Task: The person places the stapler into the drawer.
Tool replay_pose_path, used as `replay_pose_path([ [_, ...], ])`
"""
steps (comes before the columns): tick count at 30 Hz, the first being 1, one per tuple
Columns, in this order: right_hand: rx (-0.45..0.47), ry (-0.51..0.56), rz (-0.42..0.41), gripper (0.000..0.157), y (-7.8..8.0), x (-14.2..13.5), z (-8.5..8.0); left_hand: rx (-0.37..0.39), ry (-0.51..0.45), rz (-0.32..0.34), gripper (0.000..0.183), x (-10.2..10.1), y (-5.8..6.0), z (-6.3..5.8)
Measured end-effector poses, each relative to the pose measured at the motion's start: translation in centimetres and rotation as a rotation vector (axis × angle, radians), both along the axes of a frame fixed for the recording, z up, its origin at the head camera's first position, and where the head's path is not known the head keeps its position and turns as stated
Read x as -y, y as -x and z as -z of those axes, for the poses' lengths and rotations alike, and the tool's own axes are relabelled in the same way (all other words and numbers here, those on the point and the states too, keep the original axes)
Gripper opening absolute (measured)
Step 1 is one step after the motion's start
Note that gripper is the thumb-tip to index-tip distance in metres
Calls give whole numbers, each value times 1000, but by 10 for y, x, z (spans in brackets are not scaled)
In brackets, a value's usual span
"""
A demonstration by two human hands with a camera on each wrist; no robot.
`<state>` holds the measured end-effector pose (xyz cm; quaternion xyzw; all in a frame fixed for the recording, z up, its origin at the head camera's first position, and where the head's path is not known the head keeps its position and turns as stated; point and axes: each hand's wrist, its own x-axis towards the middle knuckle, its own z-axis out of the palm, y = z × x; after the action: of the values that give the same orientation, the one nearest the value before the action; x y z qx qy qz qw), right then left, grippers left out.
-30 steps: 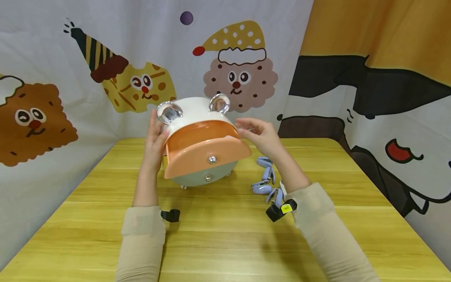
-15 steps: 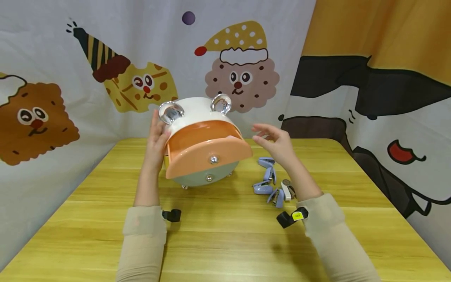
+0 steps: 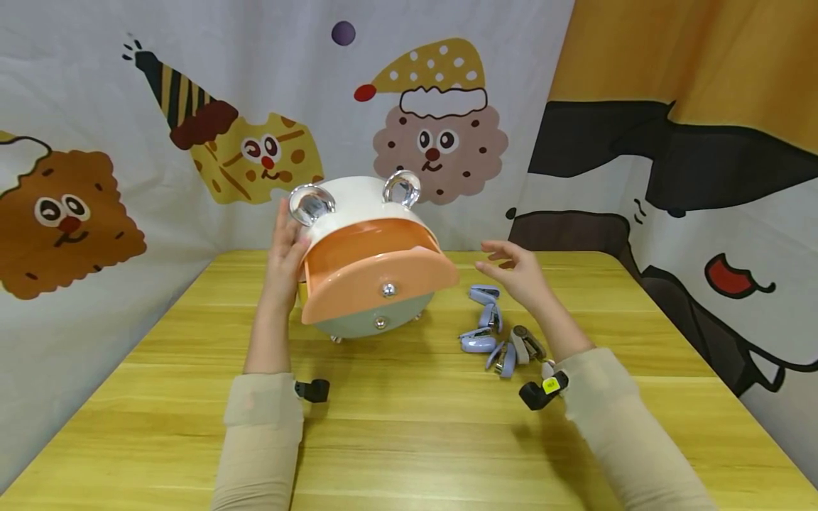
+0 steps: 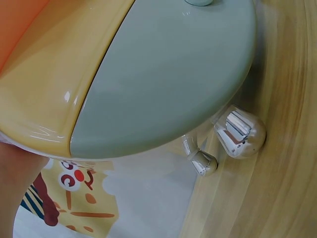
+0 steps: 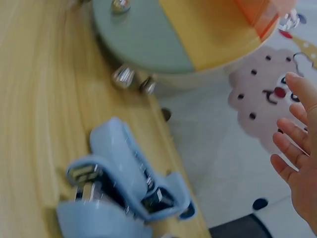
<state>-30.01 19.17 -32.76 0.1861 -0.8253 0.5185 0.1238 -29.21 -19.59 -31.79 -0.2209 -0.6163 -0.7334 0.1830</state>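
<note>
A small rounded drawer box (image 3: 358, 191) with a white top and silver ears stands on the table. Its orange drawer (image 3: 377, 280) is pulled out, while the yellow drawer (image 4: 59, 89) and green drawer (image 4: 168, 79) are closed. My left hand (image 3: 279, 266) rests along the box's left side, fingers extended upward and thumb near the front edge; the wrist view hides most of it. To the right of the box, my right hand (image 3: 519, 275) hovers in the air with relaxed fingers, holding nothing. Several lavender mini staplers (image 3: 478, 341) lie below it on the table.
A white-and-grey stapler (image 3: 527, 345) lies beside the lavender ones, partly near my right wrist. Another small white item (image 3: 547, 369) is mostly hidden by the wrist camera. Behind the wooden table (image 3: 409, 440) hangs a cartoon-printed curtain (image 3: 255, 42).
My right hand has moved away from the orange drawer's right edge, rightward and slightly down, uncovering the white-and-grey stapler. The left hand and the box have stayed in place.
</note>
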Motion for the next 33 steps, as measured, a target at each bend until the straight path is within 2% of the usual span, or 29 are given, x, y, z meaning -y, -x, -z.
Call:
replay_pose_path([
  [8,97,-87,54,51,12,-13,21,14,-1,-5,68,0,-1,0],
  [16,189,-124,91,56,21,-24,39,11,11,-20,68,1,-1,-1],
  [27,337,-165,70,60,30,-33,64,10,4,-8,68,1,0,0],
  [33,356,-234,44,61,34,-38,71,-3,-2,-3,68,0,1,1],
])
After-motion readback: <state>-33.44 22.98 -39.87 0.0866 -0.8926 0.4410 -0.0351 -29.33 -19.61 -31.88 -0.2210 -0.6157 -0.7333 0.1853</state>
